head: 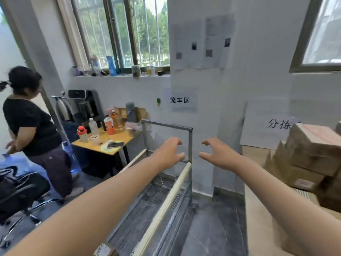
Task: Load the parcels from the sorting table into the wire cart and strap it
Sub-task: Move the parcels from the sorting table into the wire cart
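The wire cart stands in front of me, a metal frame with pale rails along its top and a wire floor with nothing on it. Brown cardboard parcels are stacked on the sorting table at the right. My left hand and my right hand hover side by side above the cart's far end, palms facing each other, fingers loosely curved. Neither hand holds anything.
A person in a black top stands at the left by an office chair. A small wooden table with bottles and cups sits behind the cart. A white wall column rises straight ahead.
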Motion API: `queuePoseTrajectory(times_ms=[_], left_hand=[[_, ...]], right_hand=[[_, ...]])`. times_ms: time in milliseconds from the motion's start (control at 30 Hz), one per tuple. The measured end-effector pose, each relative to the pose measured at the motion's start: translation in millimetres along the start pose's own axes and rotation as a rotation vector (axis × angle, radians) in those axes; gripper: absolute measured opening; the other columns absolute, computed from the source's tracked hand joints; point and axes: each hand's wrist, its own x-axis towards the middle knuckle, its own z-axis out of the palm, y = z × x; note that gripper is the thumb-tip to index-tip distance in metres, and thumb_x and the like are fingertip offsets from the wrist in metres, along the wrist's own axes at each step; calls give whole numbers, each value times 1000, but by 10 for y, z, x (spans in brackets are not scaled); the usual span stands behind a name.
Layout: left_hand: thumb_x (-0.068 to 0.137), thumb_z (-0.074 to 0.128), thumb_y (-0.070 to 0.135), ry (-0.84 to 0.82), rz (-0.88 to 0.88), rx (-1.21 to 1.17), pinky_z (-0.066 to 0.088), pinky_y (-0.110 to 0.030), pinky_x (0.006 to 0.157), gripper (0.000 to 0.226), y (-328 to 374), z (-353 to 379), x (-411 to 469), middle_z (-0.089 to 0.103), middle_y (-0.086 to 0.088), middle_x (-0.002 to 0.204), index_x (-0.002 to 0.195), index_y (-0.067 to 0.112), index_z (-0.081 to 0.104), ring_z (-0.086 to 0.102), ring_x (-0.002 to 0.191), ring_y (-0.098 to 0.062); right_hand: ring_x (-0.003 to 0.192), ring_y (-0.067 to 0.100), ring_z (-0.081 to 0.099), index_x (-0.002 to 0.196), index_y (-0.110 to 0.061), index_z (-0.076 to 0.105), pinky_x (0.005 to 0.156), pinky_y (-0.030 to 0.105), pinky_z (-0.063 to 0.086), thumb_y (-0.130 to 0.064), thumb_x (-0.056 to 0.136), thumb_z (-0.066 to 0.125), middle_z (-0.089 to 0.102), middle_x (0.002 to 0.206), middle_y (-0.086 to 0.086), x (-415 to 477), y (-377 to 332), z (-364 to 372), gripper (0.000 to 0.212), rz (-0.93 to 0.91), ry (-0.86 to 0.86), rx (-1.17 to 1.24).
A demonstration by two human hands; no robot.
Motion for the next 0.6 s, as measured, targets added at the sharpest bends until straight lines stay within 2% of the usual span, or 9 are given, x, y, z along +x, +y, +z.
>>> queuePoseTrajectory(times_ms=[167,367,600], left_hand=[[96,58,31,-96,166,22,35,-33,110,50,477,336,-21,46,-6,143,139,10,44,44,133,-20],[97,58,31,-186,344,-73,36,-33,110,49,1139,794,-167,46,-5,142,139,11,44,44,132,-19],[95,61,30,-298,474,-138,42,-31,104,50,1771,1374,-488,49,-6,140,138,12,45,49,125,-19]], right_hand=[[132,19,43,143,-13,42,109,31,34,-40,95,59,43,144,4,-640,348,-284,58,151,66,-34],[131,19,45,144,-14,42,108,32,37,-38,95,60,43,143,3,-1467,688,-465,57,377,134,-75],[129,20,47,144,-16,43,107,33,39,-38,95,58,43,143,1,-2422,1075,-445,55,604,145,-56]])
